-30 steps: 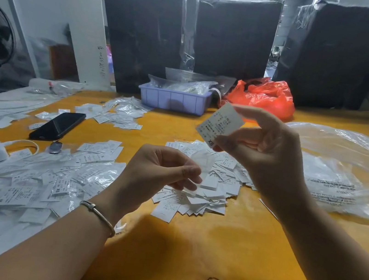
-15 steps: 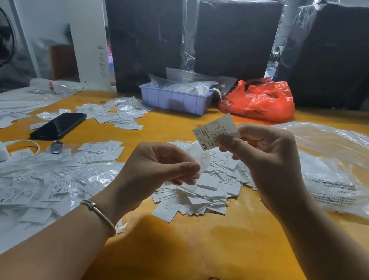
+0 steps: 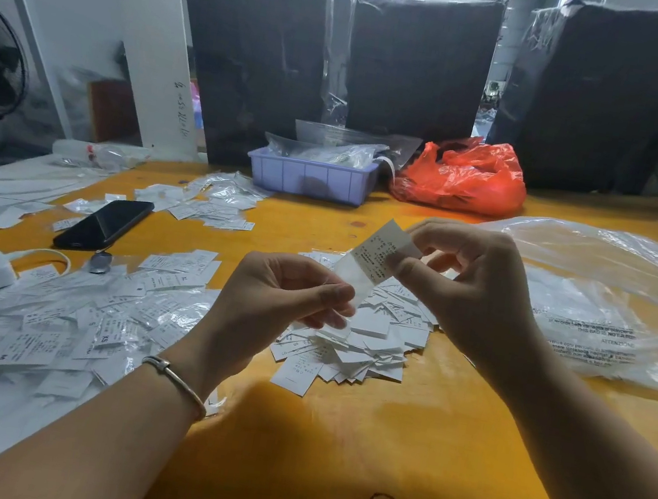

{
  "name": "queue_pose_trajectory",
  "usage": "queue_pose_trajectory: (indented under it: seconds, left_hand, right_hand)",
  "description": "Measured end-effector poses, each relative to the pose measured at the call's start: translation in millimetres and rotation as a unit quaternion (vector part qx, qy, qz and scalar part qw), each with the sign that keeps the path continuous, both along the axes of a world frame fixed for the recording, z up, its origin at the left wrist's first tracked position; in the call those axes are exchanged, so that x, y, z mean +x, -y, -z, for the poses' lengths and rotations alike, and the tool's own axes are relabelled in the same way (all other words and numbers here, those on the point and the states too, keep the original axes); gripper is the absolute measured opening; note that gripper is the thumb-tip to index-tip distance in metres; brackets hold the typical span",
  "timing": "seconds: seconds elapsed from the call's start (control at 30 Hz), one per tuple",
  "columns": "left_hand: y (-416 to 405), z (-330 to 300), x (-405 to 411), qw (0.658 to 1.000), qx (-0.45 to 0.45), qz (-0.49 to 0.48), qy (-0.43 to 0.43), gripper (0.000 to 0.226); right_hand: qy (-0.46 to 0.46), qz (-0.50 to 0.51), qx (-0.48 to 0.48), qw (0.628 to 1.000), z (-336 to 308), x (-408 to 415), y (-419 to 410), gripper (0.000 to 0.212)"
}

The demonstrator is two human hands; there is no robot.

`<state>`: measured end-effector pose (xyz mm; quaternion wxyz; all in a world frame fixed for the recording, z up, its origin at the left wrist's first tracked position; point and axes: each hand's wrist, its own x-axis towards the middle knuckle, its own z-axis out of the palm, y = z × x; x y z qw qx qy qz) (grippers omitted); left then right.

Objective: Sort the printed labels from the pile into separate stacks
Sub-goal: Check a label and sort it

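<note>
Lowered since the earlier frames, the right hand (image 3: 469,291) now meets the left hand (image 3: 280,302) above the pile (image 3: 360,340) on the desk (image 3: 331,443). Right thumb and fingers pinch a printed label (image 3: 381,249) at its far end. Left fingers, curled, pinch a clear sleeve (image 3: 351,287) hanging beneath it.

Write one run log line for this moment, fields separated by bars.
step: sorting | right hand: pinches label | left hand: pinches clear sleeve | pile: on table
</note>
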<state>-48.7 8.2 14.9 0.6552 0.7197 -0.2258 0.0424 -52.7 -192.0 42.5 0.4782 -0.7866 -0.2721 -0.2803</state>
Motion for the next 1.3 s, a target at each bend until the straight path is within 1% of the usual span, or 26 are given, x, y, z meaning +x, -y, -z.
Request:
queue_pose_trajectory:
  seconds: [0.07,0.2,0.23,0.3,0.4,0.47,0.57,0.6,0.63,0.73,0.83,0.97,1.07,1.13,1.17,1.2,1.23,1.27,1.3]
  left_hand:
    - [0.1,0.8,0.8,1.000,0.007,0.004,-0.004,0.023]
    - [0.7,1.7,1.1,0.999,0.024,0.022,-0.015,0.026]
    - [0.7,1.6,1.0,0.999,0.025,0.026,-0.017,0.026]
    - [0.9,1.3,1.1,0.999,0.021,0.030,-0.024,0.026]
    - [2.2,0.4,0.9,0.998,0.027,0.036,-0.031,0.032]
    - [3.3,0.6,0.7,0.998,0.035,0.042,-0.031,0.029]
    - [3.8,2.1,1.3,0.998,0.039,0.041,-0.028,0.025]
    - [3.5,2.8,1.9,0.998,0.038,0.037,-0.029,0.026]
    - [3.1,3.3,2.4,0.998,0.036,0.032,-0.031,0.026]
    - [2.1,3.5,4.0,0.998,0.032,0.021,-0.040,0.027]
    - [2.0,4.3,5.0,0.998,0.036,0.020,-0.045,0.027]
    - [2.3,6.5,6.2,0.998,0.020,0.025,-0.052,0.022]
    - [2.1,6.5,7.3,0.998,0.015,0.011,-0.060,0.016]
    - [-0.7,4.7,8.8,0.998,0.022,0.001,-0.063,0.018]
    - [-3.9,3.3,10.0,0.997,0.029,-0.011,-0.065,0.018]
    - [-8.1,1.3,11.6,0.997,0.044,-0.030,-0.064,0.014]
    - [-13.4,-0.5,13.9,0.994,0.067,-0.055,-0.059,0.010]
    - [-19.0,-1.8,16.4,0.990,0.093,-0.088,-0.052,0.010]
    - [-24.5,-2.3,19.5,0.984,0.117,-0.127,-0.046,0.013]
  right_hand:
    - [-0.021,-0.034,0.004,0.999,-0.6,1.5,1.5,0.009]
    - [-0.114,-0.122,0.077,0.983,-1.7,5.8,6.0,0.009]
    - [-0.137,-0.132,0.088,0.978,-1.3,7.1,7.0,0.010]
    - [-0.160,-0.121,0.081,0.976,0.6,9.1,8.2,0.012]
    - [-0.164,-0.078,0.053,0.982,4.3,10.2,7.1,0.007]
    - [-0.169,-0.064,0.036,0.983,5.4,10.4,5.4,0.010]
    - [-0.186,-0.072,-0.003,0.980,6.5,8.2,1.0,0.011]
    - [-0.185,-0.075,-0.013,0.980,6.5,7.3,-0.3,0.008]
    - [-0.179,-0.073,-0.012,0.981,5.8,6.3,-1.3,0.003]
    - [-0.136,-0.049,0.035,0.989,2.4,4.7,0.4,0.014]
    - [-0.112,-0.031,0.018,0.993,0.0,1.2,-2.3,0.015]
    - [-0.134,-0.068,-0.013,0.989,2.5,2.7,-4.9,0.015]
    - [-0.163,-0.087,-0.032,0.982,3.7,7.3,-0.6,0.015]
    - [-0.170,-0.043,-0.020,0.984,6.1,15.3,8.1,0.013]
    - [-0.162,0.009,-0.018,0.987,8.4,21.3,14.2,0.014]
    - [-0.149,0.088,-0.036,0.984,11.8,27.9,21.4,0.017]
    - [-0.139,0.185,-0.073,0.970,15.9,34.1,29.6,0.019]
    - [-0.140,0.276,-0.114,0.944,19.1,38.5,37.8,0.019]
    - [-0.152,0.344,-0.146,0.915,22.0,41.5,45.2,0.017]
